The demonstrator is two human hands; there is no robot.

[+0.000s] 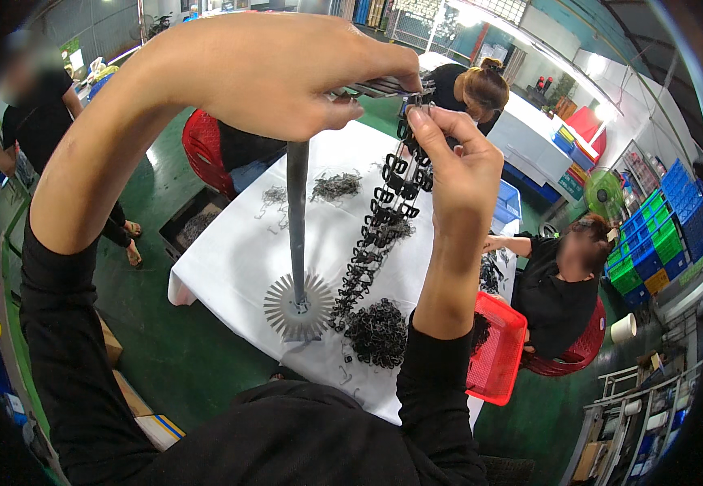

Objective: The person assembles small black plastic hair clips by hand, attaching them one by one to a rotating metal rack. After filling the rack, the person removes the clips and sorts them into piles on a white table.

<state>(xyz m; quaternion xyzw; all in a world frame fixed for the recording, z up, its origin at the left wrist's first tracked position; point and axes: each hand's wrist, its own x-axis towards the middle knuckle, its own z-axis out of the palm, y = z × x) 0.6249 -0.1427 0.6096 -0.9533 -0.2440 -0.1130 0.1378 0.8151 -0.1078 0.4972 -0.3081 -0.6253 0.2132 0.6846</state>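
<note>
My left hand (pixel 274 73) is up high, its thumb and fingers closed around a slotted metal disc (pixel 380 86) that is mostly hidden by the hand. Beside it, at the disc's edge, my right hand (pixel 463 158) pinches a small black hook-shaped clip (pixel 418 100). Strands of linked black clips (pixel 372 231) hang from there down to the white-covered table (pixel 242 231). Below my left hand a grey metal post (pixel 296 215) rises from a second slotted disc (pixel 280 312) at its foot. A heap of loose black clips (pixel 377 334) lies near the strands' lower ends.
A red basket (pixel 497 360) stands at the table's right edge. Smaller clip piles (pixel 335 186) lie farther back. One person (pixel 566 275) sits at the right, another (pixel 473 89) leans in at the far side, and a third (pixel 31 113) stands left. A red chair (pixel 206 150) is at the far left.
</note>
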